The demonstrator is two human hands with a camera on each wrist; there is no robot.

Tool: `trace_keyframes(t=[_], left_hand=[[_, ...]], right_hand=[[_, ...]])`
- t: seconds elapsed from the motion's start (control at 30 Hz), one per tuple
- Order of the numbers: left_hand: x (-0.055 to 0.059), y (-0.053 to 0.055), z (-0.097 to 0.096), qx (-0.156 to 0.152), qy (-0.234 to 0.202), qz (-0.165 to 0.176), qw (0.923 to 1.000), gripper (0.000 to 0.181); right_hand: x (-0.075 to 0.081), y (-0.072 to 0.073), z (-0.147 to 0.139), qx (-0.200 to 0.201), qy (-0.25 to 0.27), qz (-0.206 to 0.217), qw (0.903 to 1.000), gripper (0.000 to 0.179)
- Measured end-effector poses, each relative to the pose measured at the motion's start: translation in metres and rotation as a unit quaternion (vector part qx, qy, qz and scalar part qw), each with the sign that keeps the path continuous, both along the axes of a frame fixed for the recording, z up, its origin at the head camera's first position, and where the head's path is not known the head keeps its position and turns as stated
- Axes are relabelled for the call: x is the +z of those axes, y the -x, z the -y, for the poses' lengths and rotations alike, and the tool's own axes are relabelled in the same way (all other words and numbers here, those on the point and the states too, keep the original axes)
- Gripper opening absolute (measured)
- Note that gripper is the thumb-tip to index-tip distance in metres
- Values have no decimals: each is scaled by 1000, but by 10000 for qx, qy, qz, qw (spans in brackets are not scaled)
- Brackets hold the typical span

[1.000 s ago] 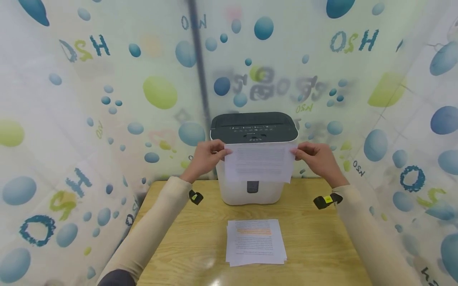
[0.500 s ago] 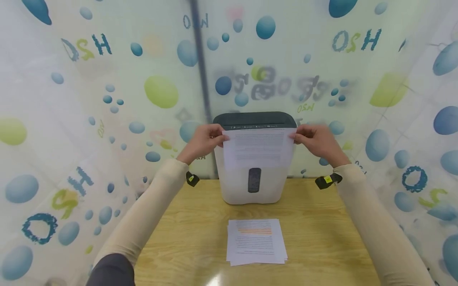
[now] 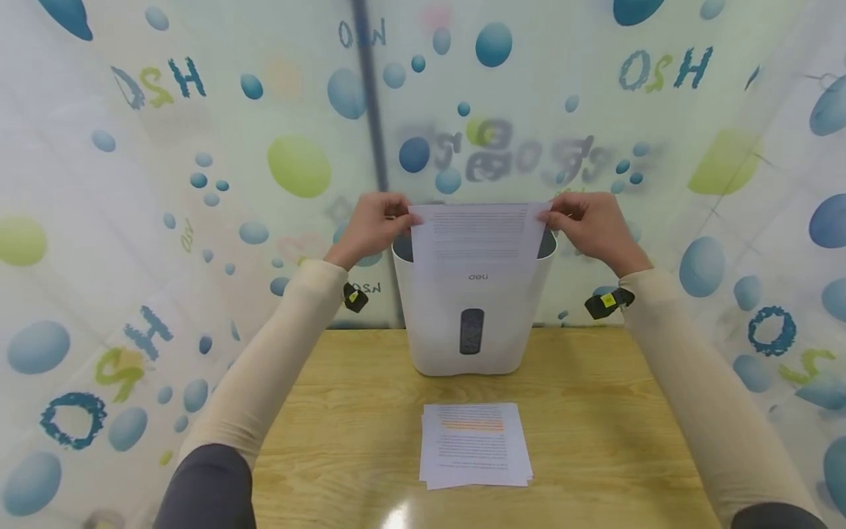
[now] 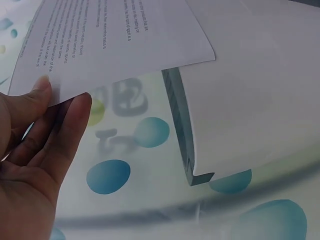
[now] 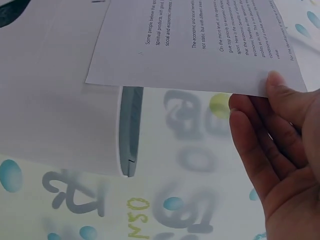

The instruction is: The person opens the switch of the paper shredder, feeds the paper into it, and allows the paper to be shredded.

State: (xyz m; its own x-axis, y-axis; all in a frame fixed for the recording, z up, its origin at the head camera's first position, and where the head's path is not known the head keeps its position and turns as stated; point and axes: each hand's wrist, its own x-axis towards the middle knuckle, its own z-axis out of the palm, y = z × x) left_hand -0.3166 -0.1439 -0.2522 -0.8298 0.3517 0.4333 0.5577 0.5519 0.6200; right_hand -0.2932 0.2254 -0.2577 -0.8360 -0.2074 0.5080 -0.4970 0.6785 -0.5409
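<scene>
A printed sheet of paper (image 3: 479, 239) hangs upright in front of the upper part of a white paper shredder (image 3: 439, 323). My left hand (image 3: 375, 226) pinches its upper left corner between thumb and fingers. At the opposite upper corner, my right hand (image 3: 591, 226) pinches the paper the same way. In the left wrist view the left thumb lies over the sheet (image 4: 115, 45), fingers behind it. The right wrist view shows the lower edge of the sheet (image 5: 200, 55) beside the shredder's dark top (image 5: 131, 130). Most of that top is hidden behind the paper in the head view.
A stack of printed sheets (image 3: 476, 448), the top one with orange highlighted lines, lies on the wooden table (image 3: 357, 411) in front of the shredder. A patterned curtain (image 3: 297, 88) hangs close behind and along both sides.
Both hands have risen with the sheet from the shredder's front to its top edge. The dark top is now mostly covered, while more of the white front shows. The stack stays put.
</scene>
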Motion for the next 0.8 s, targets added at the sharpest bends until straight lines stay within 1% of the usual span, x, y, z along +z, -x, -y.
trace_keyframes(t=[0.1,0.2,0.3,0.4,0.5,0.6,0.8], left_hand=[[10,6,-2,26,-58,-166,9998,8],[20,11,-4,125,-41,-264,9996,8],[28,15,-6,209,18,-275,9994,10],[34,20,-8,272,14,-276,9992,10],[37,26,-10,336,-26,-278,9990,10],[37,33,-11,411,-39,-310,9987,9],[34,47,-13,572,-17,-334,9978,10]], right_hand=[[9,4,0,-40,9,63,10000,22],[18,7,-1,-102,17,145,9998,25],[25,11,0,-223,9,243,9995,29],[31,16,0,-289,50,254,9992,30],[35,21,1,-316,50,204,9993,30],[37,28,2,-348,-10,147,9993,29],[37,46,6,-523,-68,297,9982,29]])
